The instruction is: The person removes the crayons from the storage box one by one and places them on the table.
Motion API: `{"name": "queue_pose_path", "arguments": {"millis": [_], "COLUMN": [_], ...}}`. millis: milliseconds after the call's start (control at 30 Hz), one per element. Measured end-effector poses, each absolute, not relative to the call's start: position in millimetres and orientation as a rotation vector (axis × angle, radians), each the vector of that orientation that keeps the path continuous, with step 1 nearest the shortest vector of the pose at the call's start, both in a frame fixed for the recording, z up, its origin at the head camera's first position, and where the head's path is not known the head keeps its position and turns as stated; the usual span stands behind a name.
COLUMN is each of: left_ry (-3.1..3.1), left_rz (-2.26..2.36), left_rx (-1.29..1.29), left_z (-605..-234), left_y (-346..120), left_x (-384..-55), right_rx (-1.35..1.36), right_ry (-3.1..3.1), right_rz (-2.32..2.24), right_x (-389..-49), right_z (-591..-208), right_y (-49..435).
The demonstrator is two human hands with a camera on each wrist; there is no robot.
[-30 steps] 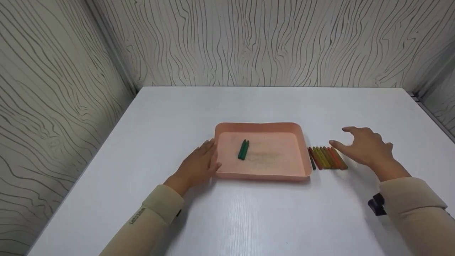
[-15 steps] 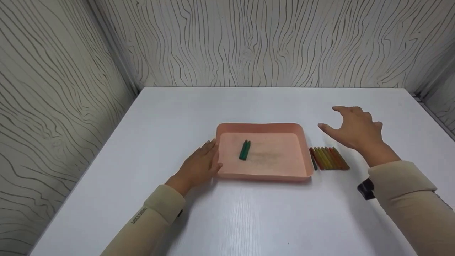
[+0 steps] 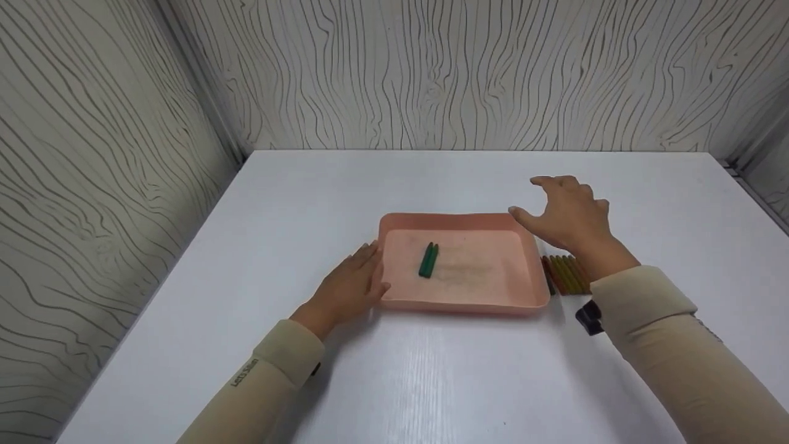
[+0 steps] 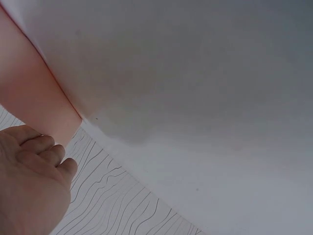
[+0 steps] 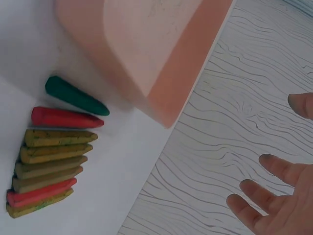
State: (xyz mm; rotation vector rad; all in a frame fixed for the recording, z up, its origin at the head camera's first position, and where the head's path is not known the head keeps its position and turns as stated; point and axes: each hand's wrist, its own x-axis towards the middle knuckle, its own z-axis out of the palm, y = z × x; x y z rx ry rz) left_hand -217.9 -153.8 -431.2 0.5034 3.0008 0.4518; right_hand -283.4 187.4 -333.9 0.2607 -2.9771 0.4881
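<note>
A shallow pink tray (image 3: 456, 306) sits on the white table. Inside, towards its left, two dark green crayons (image 3: 428, 260) lie side by side. My left hand (image 3: 345, 287) rests against the tray's left wall with extended fingers, its thumb at the rim. In the left wrist view, the hand (image 4: 36, 171) touches the pink wall. My right hand (image 3: 570, 216) hovers near the tray's back right corner, fingers spread and slightly bent, holding nothing. Beside the tray's right wall lies a row of crayons (image 3: 568, 274), partly hidden by the right wrist.
The right wrist view shows the row closely: a green crayon (image 5: 76, 95) nearest the tray, a red crayon (image 5: 66, 117), then several yellowish ones and another red. Wood-patterned panels (image 3: 431, 74) stand behind and left of the table (image 3: 419, 376).
My right hand has moved up from beside the crayon row and then left towards the tray's back right corner, staying spread. The left hand and the tray keep their places.
</note>
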Motion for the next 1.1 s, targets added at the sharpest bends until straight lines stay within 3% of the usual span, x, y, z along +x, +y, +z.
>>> {"name": "queue_pose_path", "arguments": {"millis": [1100], "left_ry": [2.995], "left_rz": [0.453], "left_rx": [0.487], "left_z": [-432.7], "left_y": [-152.7], "left_x": [-219.6], "right_rx": [0.405], "right_ry": [-3.116], "right_rz": [0.678], "right_x": [-283.3], "right_z": [-400.2], "right_y": [103.3]}}
